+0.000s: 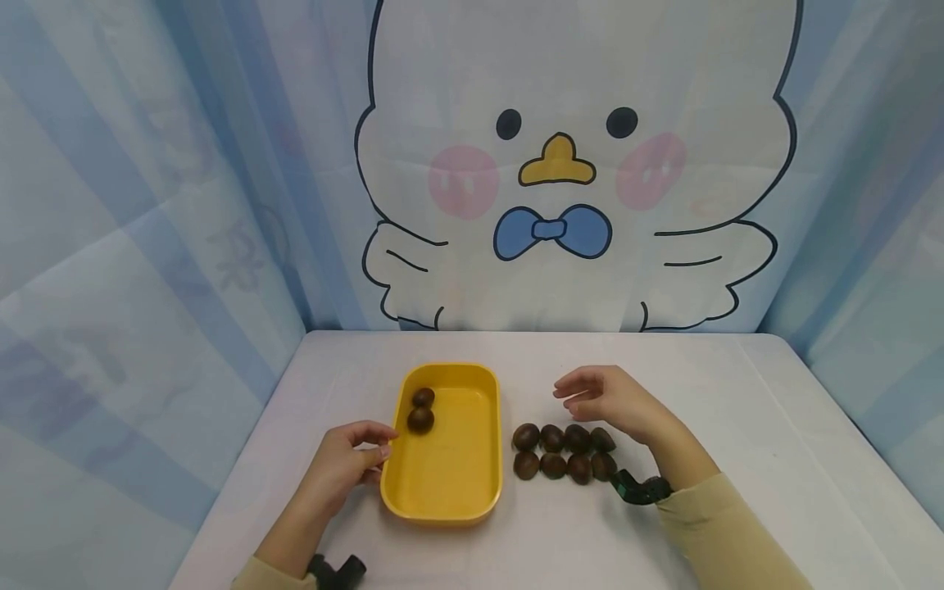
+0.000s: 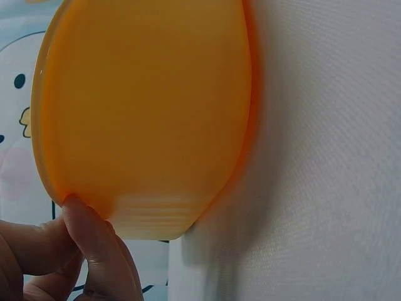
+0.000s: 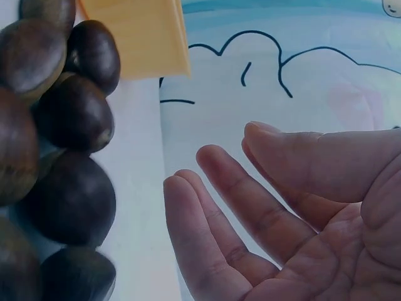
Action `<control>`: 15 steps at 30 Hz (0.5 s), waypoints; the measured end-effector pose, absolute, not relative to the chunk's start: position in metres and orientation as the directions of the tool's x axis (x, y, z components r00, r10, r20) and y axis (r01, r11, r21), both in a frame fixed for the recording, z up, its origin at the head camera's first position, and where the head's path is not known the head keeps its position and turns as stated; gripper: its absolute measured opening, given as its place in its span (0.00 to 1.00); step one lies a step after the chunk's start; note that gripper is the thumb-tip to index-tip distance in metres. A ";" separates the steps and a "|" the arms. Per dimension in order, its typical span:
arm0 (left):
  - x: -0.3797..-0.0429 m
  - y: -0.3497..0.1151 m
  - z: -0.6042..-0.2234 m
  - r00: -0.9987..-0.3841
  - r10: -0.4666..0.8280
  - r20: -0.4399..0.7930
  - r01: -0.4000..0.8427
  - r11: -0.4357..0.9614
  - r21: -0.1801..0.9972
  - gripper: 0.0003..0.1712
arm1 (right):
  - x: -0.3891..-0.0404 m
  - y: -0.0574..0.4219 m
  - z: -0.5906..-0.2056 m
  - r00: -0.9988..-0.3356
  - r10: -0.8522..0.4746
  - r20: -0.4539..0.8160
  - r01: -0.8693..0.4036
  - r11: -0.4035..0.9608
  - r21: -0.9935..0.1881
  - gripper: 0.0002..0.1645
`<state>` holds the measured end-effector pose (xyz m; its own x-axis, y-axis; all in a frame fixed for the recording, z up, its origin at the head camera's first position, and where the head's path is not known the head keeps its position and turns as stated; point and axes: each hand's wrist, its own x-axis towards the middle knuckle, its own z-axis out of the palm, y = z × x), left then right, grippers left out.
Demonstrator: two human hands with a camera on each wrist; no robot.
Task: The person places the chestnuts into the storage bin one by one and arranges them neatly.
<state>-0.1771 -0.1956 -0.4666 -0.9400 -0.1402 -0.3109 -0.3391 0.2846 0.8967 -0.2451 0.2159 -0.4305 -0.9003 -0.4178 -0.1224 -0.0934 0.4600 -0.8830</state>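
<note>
A yellow tray (image 1: 442, 483) lies on the table with two chestnuts (image 1: 421, 419) one behind the other near its far left corner. At the tray's left side my left hand (image 1: 345, 460) pinches the rim; the left wrist view shows a fingertip against the tray wall (image 2: 150, 125). Right of the tray, several brown chestnuts (image 1: 551, 465) sit in two rows close together. My right hand (image 1: 608, 401) hovers just behind these rows, fingers loosely bent and holding nothing. In the right wrist view the hand (image 3: 282, 232) is apart from the nearby chestnuts (image 3: 72, 197).
A white-covered table (image 1: 708, 393) carries everything. Behind it hangs a cloth backdrop (image 1: 575, 287) with a cartoon bird, and blue-white curtains (image 1: 133, 287) stand at both sides. Dark wrist cameras (image 1: 640, 487) are strapped at both wrists.
</note>
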 end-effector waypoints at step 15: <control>-0.176 -0.196 -0.466 -0.942 -0.134 -0.308 -0.334 0.277 0.901 0.14 | -0.235 0.245 -0.444 -0.915 -0.380 -0.137 -0.090 0.523 -0.847 0.22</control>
